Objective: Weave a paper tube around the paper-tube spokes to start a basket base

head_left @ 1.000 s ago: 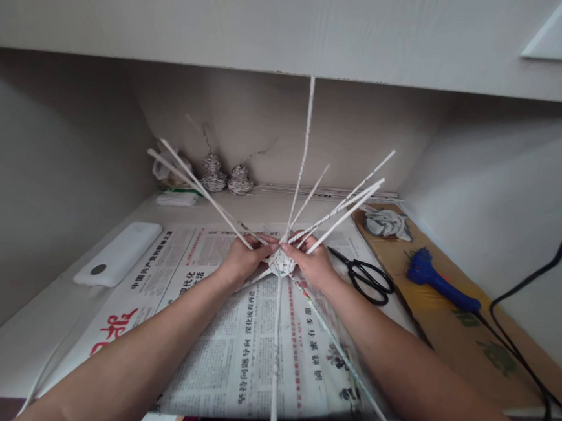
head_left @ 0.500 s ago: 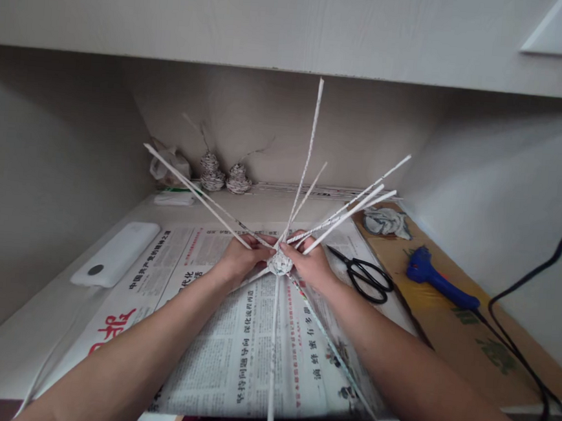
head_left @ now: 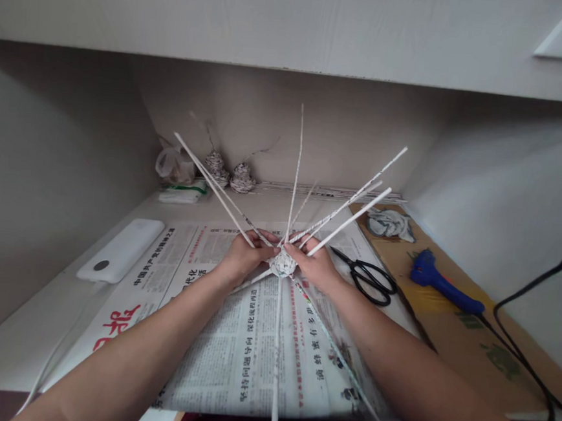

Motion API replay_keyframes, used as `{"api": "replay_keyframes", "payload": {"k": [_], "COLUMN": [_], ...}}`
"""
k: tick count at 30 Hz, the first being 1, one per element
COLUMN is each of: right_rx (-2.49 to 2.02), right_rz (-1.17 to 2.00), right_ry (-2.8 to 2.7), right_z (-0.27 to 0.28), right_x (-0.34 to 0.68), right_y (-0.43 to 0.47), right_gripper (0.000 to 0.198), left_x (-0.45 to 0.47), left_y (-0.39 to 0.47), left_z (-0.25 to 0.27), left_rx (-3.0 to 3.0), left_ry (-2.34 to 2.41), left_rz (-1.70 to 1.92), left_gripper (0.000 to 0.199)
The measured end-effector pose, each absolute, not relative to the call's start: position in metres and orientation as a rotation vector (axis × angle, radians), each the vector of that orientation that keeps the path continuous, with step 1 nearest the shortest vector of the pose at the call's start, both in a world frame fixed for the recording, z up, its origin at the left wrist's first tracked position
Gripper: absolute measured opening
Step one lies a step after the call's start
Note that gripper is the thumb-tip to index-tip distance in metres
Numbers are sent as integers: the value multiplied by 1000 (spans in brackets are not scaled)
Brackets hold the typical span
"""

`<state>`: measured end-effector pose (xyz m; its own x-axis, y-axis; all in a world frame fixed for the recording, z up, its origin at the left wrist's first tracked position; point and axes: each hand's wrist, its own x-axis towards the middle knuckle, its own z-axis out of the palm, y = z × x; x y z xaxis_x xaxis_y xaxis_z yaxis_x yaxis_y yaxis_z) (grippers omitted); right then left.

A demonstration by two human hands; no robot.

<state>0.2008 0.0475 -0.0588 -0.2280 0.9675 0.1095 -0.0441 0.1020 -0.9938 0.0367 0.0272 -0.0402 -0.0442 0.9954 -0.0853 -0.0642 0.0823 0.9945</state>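
A small round weave of rolled paper [head_left: 284,262] sits between my hands, with several long paper sticks spreading from it. My left hand [head_left: 251,253] pinches its left edge, thumb on top. On the other side, my right hand [head_left: 313,258] grips the weave with its thumb on the upper right rim. Some sticks rise toward the back wall, while one white stick [head_left: 277,366] points down toward me. A patterned strand [head_left: 333,344] runs to the lower right. The fingers behind the weave are partly hidden.
Printed newspaper [head_left: 221,348] covers the tabletop. Black scissors [head_left: 370,279] and a blue glue gun [head_left: 443,285] on cardboard [head_left: 464,355] lie to the right. A white power bank [head_left: 122,250] is left. Two woven gourd shapes [head_left: 242,178] and a plastic bag [head_left: 173,164] stand at the back.
The upright stick has swung slightly left and lower, and the left sticks stand steeper. Both hands keep their hold on the weave. The whole view has shifted a little.
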Motion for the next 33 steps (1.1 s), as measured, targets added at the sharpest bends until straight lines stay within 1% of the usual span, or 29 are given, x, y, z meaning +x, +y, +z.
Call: {"api": "replay_keyframes", "payload": {"k": [3, 6, 15, 26, 30, 33], "right_rx": [-1027, -1033, -1054, -1125, -1130, -1089], "right_rz": [1249, 1261, 1138, 1115, 1079, 1138], "right_ry": [-1416, -1404, -1531, -1521, -1594, -1610], "right_z": [-57, -53, -52, -55, -56, -58], "right_x": [201, 200, 199, 199, 198, 197], "right_y": [47, 45, 40, 42, 40, 39], "right_gripper": [26, 27, 21, 26, 25, 23], "left_x": [37, 38, 41, 43, 44, 46], "left_y": [26, 26, 28, 27, 26, 25], "left_z": [-41, -40, -40, -43, -42, -41], "left_rx": [1153, 1114, 790, 819, 871, 962], "left_ry": [1243, 1239, 1104, 996, 1038, 1116], "left_rz": [1199, 1209, 1158, 1168, 1188, 1216], "left_gripper": [27, 27, 42, 34, 36, 32]}}
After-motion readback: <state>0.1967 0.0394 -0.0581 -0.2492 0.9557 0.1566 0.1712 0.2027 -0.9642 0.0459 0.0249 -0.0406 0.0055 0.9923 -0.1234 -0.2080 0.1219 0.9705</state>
